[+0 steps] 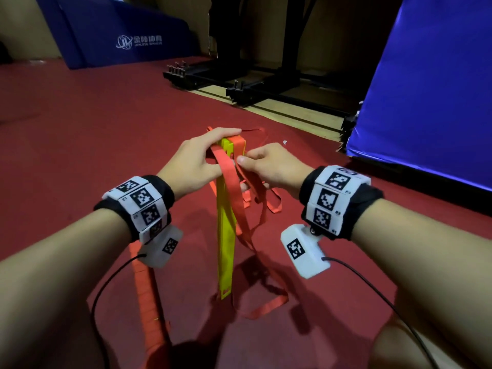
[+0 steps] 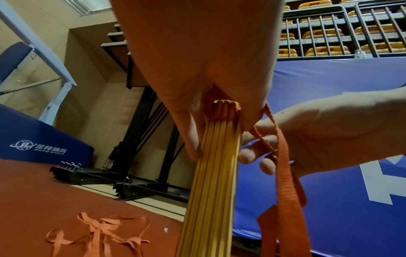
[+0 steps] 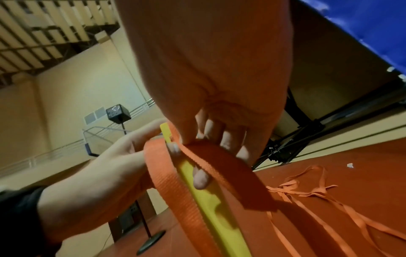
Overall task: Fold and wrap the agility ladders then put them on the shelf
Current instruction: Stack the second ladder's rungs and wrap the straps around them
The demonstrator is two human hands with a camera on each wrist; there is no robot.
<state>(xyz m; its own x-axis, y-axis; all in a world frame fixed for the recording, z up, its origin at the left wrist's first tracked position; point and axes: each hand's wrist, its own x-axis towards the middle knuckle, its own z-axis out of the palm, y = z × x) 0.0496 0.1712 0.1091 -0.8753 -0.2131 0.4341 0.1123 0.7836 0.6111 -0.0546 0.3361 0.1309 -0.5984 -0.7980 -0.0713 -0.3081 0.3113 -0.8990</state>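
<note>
A stack of yellow and orange ladder rungs (image 1: 225, 235) stands on end on the red floor. My left hand (image 1: 205, 155) grips its top end, fingers curled over it. Red-orange webbing straps (image 1: 234, 187) hang from the top and loop down to the floor. My right hand (image 1: 266, 166) pinches one strap between thumb and fingers right beside the stack's top. In the left wrist view the rung stack (image 2: 215, 173) runs down from my palm, with the strap (image 2: 285, 173) held beside it. In the right wrist view my fingers (image 3: 226, 144) press the strap (image 3: 211, 163) across a yellow rung (image 3: 208, 200).
A second bundle of orange rungs (image 1: 149, 302) lies on the floor under my left forearm. Loose strap loops (image 2: 98, 234) lie on the floor beyond the stack. Black metal frame feet (image 1: 239, 83) stand ahead; blue mats stand at back left (image 1: 119, 30) and right (image 1: 426, 75).
</note>
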